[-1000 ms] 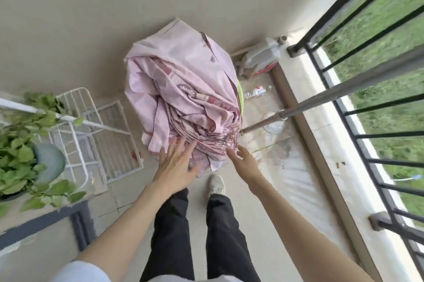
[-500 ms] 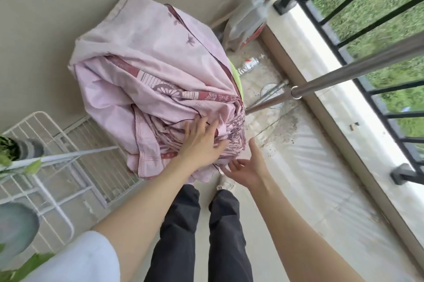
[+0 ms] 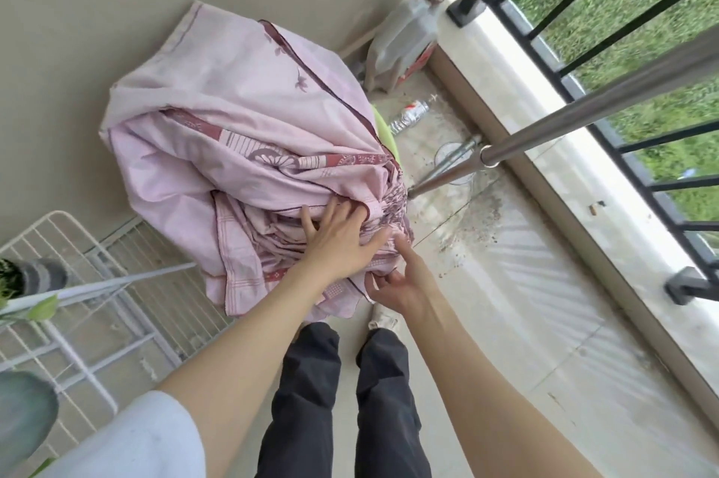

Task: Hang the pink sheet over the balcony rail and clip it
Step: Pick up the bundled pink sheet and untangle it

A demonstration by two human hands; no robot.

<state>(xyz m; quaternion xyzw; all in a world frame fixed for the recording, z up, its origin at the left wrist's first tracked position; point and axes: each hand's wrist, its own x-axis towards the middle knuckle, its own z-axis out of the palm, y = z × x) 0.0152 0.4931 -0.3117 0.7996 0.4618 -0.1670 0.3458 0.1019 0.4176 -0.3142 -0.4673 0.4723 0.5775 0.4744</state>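
The pink sheet (image 3: 241, 151), patterned with dark red bands, hangs in a thick bunch over the near end of a silver metal pole (image 3: 583, 112). The pole runs off to the upper right, beside the black balcony railing (image 3: 638, 14). My left hand (image 3: 338, 240) lies flat on the bunched folds with its fingers spread. My right hand (image 3: 400, 283) is just below it at the sheet's lower edge. Its index finger points up against the cloth and its other fingers curl round the hem. No clips are visible.
A white wire rack (image 3: 89, 283) and a potted plant (image 3: 27, 279) stand at the left. A plastic jug (image 3: 400, 46) and a lying bottle (image 3: 408, 116) sit in the far corner by the concrete ledge (image 3: 564, 166). My legs and a shoe are below the sheet.
My left hand has slid up onto the bunched folds and pressed flat. My right hand has moved in under the sheet's lower edge and curled round the hem. The view has tilted closer.
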